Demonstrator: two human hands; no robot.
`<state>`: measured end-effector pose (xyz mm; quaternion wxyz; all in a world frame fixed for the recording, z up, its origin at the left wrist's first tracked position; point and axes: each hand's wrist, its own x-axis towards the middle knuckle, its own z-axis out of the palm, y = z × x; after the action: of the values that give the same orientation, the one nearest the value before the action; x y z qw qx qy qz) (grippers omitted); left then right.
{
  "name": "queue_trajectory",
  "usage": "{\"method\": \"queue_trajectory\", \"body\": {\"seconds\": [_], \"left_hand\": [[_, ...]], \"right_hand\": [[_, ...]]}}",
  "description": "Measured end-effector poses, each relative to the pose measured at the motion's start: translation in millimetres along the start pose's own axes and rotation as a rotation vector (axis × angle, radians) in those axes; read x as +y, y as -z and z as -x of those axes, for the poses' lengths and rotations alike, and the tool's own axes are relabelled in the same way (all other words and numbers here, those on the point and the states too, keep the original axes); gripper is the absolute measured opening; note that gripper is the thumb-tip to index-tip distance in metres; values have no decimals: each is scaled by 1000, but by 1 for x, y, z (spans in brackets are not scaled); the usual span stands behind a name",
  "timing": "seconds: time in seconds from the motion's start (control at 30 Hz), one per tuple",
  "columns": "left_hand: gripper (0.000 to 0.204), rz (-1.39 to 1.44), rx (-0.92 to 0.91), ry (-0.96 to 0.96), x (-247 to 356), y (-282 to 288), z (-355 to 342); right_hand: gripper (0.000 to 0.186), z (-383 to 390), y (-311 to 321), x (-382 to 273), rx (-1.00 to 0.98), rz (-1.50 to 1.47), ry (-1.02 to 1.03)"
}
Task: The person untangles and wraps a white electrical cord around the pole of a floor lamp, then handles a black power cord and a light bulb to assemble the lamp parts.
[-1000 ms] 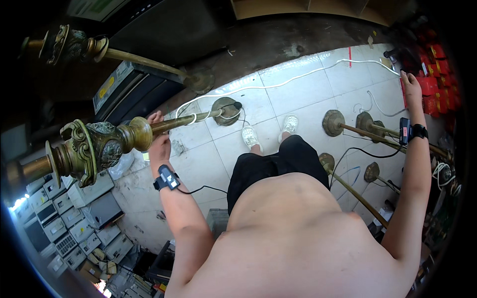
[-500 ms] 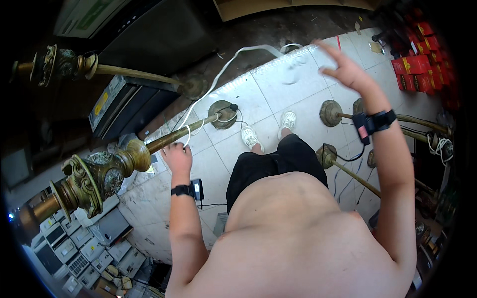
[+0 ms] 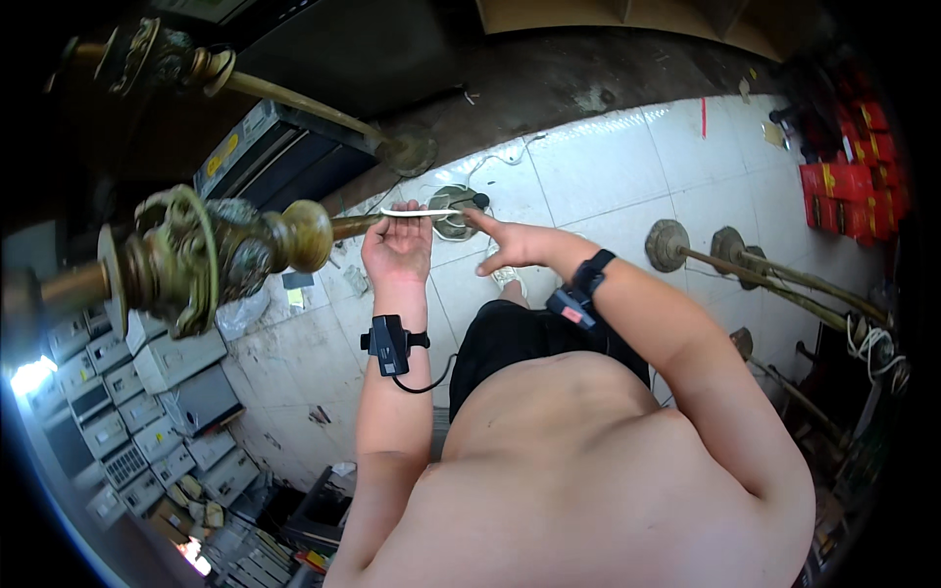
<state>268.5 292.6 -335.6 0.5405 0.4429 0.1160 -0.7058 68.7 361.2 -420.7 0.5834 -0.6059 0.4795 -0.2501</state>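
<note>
An ornate brass lamp stand [image 3: 225, 250] lies slantwise on my left, its thin pole running toward a round base [image 3: 446, 196] with a black fitting. My left hand [image 3: 397, 240] is palm up against the pole, fingers extended, with a white cord [image 3: 421, 213] across the fingertips. My right hand [image 3: 510, 240] reaches in from the right, index fingertip at the cord's end near the base, thumb apart. Where the cord goes behind the hands is hard to make out.
Another brass stand [image 3: 294, 98] leans by dark machines [image 3: 230, 147] at upper left. Several stands [image 3: 716, 255] lie right, near red boxes [image 3: 838, 191]. Stacked grey devices [image 3: 147, 412] fill the lower left. A wooden shelf [image 3: 647, 22] is at the back; my shoe [image 3: 510, 279] shows below the hands.
My right hand has left the long cord it held at far right and come left to the pole. My left hand has risen, palm now up. The cord's long loop has shortened in view.
</note>
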Motion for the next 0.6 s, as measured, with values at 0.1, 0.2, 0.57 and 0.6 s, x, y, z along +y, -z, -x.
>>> {"method": "queue_trajectory", "body": {"seconds": [0.1, 0.2, 0.57, 0.6], "left_hand": [[28, 228, -55, 34, 5, 9, 2], [41, 172, -108, 26, 3, 10, 23], [61, -1643, -219, -352, 6, 124, -20], [68, -1935, -429, -547, 5, 134, -27]], "right_hand": [[58, -21, -4, 1, 60, 48, 75], [39, -23, 12, -7, -257, 167, 18], [55, 46, 75, -97, -242, -676, -327], [74, 47, 79, -104, -282, -831, -278]]}}
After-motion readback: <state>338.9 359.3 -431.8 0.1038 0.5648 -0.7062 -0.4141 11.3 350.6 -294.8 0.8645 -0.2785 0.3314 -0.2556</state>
